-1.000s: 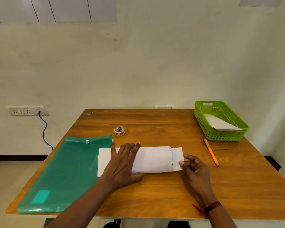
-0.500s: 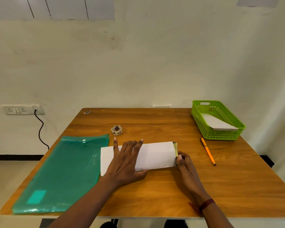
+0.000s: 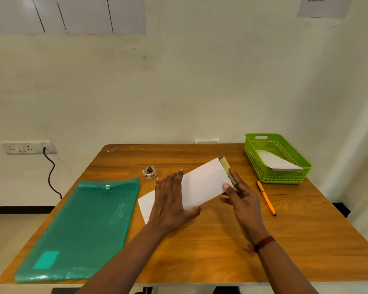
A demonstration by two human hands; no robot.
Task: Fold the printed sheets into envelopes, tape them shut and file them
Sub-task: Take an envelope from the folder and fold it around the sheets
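1. Wood table [image 3: 200, 251] by a pale wall is where the work goes on. The sheet [image 3: 202, 185] lies near the middle of it, slanted, with its right end up off the wood.
2. Left hand [image 3: 170, 204] lies flat and open on the sheet's left half and pins it down. Keep it pressing there so the paper cannot slide.
3. Right hand [image 3: 240, 198] pinches the sheet's right end, thumb on top and fingers behind. A thin yellow-green strip [image 3: 225, 166] runs along that end. I cannot tell if it is tape or print.
4. I think the step now is folding this end over. Bring it down slowly, line up the edges, then rub along the fold to make it sharp.
5. Do not pull hard. Thin paper bends and tears easily.
6. Tape roll [image 3: 149, 172] sits at 10 o'clock from the sheet, close by. It will be needed to shut the flap.
7. Pen [image 3: 266, 198] lies at 3 o'clock, just past the right hand.
8. Green basket [image 3: 253, 162] stands at 2 o'clock. It holds one white folded paper [image 3: 276, 162], so I think done ones go there.
9. Big green folder [image 3: 81, 228] lies at 8 o'clock, along the table's left side.
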